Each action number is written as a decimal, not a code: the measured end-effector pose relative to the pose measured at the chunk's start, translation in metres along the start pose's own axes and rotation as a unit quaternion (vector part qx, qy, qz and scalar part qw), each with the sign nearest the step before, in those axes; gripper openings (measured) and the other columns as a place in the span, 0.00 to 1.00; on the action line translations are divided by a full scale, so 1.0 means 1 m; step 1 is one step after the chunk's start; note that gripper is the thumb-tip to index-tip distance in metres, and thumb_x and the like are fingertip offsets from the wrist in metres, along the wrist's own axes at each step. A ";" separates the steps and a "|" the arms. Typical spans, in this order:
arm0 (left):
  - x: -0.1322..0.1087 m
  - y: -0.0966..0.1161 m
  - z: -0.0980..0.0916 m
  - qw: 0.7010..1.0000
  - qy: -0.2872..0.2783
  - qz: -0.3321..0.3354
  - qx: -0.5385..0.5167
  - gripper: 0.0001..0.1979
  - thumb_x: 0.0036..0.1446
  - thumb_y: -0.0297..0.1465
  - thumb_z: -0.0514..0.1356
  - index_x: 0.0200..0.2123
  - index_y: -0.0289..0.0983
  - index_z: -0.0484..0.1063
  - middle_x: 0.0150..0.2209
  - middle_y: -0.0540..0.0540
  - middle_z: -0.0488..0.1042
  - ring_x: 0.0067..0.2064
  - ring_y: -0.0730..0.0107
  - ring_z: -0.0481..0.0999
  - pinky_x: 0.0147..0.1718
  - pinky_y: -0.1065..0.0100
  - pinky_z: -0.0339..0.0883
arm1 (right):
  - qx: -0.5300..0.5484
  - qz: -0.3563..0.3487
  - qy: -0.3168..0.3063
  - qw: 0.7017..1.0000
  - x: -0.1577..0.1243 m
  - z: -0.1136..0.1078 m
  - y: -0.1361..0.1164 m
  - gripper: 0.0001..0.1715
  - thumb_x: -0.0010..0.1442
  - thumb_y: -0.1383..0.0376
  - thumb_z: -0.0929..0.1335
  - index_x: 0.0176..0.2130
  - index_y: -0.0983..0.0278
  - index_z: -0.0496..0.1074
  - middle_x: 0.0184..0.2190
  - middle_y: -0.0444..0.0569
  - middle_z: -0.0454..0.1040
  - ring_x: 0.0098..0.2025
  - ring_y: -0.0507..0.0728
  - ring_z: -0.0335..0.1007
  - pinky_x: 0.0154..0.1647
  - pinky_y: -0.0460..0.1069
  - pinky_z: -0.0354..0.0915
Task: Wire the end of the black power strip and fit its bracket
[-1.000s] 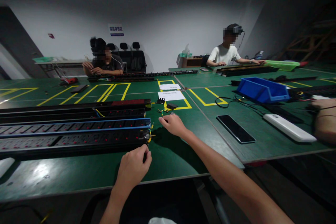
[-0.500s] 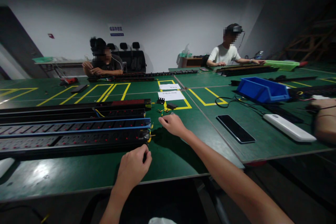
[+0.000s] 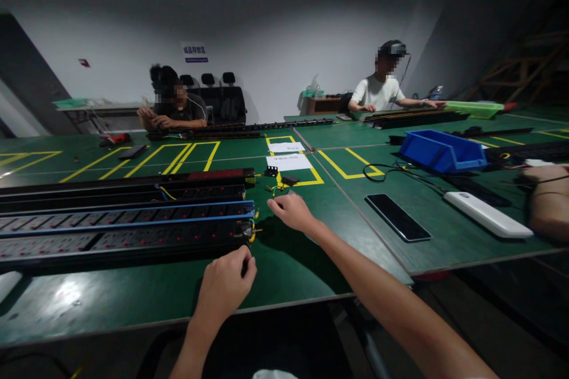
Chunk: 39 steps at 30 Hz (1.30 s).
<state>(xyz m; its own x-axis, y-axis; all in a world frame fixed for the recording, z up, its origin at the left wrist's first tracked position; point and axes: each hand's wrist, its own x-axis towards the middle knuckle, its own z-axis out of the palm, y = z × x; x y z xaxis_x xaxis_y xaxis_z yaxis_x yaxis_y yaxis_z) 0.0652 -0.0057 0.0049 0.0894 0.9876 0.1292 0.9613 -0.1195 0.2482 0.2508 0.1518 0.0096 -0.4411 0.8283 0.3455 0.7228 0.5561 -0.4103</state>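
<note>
My left hand [image 3: 226, 284] is curled at the table's front edge, just below the ends of the long black power strips [image 3: 178, 237]. A dark gap shows between its thumb and fingers, and I cannot see whether anything is in it. Farther forward, my right hand [image 3: 291, 211] rests over the green table with bent fingers; their inner side is hidden. Small yellow-green wires [image 3: 276, 189] lie right beyond that hand, along with a black bracket [image 3: 271, 171] and a flat dark piece [image 3: 290, 180]. Yellow wire ends [image 3: 253, 231] stick out of the nearest strip, between both hands.
A phone [image 3: 398, 217], a white power bank [image 3: 486, 215] with a cable and a blue bin [image 3: 443, 151] lie to the right. Paper sheets [image 3: 288, 162] lie ahead. Two people sit across the table [image 3: 347, 249]; another person's arm [image 3: 551, 201] shows at the right edge.
The view has shifted very slightly. Both of my hands keep nearly the same place and pose, and the things on the table have not moved.
</note>
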 end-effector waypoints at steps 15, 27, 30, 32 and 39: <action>0.001 -0.001 0.000 1.000 -0.006 -0.004 0.005 0.10 0.66 0.33 0.50 0.33 0.40 0.68 0.29 0.50 0.76 0.31 0.69 0.74 0.30 0.68 0.52 | -0.003 -0.002 0.004 1.000 0.000 -0.001 -0.002 0.30 0.71 0.57 0.59 0.20 0.64 0.67 0.19 0.45 0.66 0.21 0.50 0.53 0.28 0.49 0.42; 0.000 -0.003 0.003 1.000 0.002 0.003 -0.004 0.10 0.66 0.33 0.50 0.32 0.41 0.67 0.29 0.51 0.76 0.30 0.68 0.74 0.30 0.68 0.50 | 0.011 -0.005 0.014 1.000 0.000 0.002 0.000 0.30 0.70 0.56 0.59 0.19 0.64 0.63 0.18 0.44 0.64 0.21 0.50 0.51 0.27 0.49 0.41; 0.000 -0.004 0.003 1.000 0.004 0.002 -0.008 0.10 0.66 0.33 0.50 0.32 0.41 0.67 0.29 0.51 0.75 0.30 0.68 0.74 0.29 0.68 0.50 | 0.007 -0.004 0.015 1.000 0.001 0.001 -0.001 0.30 0.70 0.56 0.59 0.19 0.64 0.63 0.18 0.44 0.64 0.21 0.50 0.51 0.27 0.49 0.41; 0.000 -0.004 0.003 1.000 0.005 0.002 -0.009 0.10 0.66 0.33 0.50 0.32 0.41 0.67 0.28 0.51 0.75 0.30 0.68 0.74 0.30 0.68 0.50 | 0.005 -0.002 0.011 1.000 0.001 0.001 -0.001 0.30 0.70 0.56 0.59 0.20 0.64 0.64 0.18 0.44 0.65 0.21 0.50 0.52 0.28 0.49 0.41; 0.001 -0.005 0.006 1.000 0.006 0.002 -0.003 0.10 0.65 0.33 0.51 0.32 0.41 0.67 0.29 0.51 0.76 0.31 0.68 0.75 0.30 0.68 0.51 | -0.002 -0.003 0.012 1.000 0.002 0.002 0.000 0.29 0.70 0.57 0.59 0.20 0.64 0.63 0.18 0.44 0.65 0.21 0.50 0.51 0.27 0.49 0.40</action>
<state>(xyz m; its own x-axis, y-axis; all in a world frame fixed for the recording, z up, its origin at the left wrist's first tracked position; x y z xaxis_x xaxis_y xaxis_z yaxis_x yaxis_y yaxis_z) 0.0618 -0.0035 -0.0019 0.0897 0.9858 0.1420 0.9596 -0.1238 0.2528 0.2494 0.1534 0.0084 -0.4333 0.8227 0.3680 0.7220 0.5612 -0.4046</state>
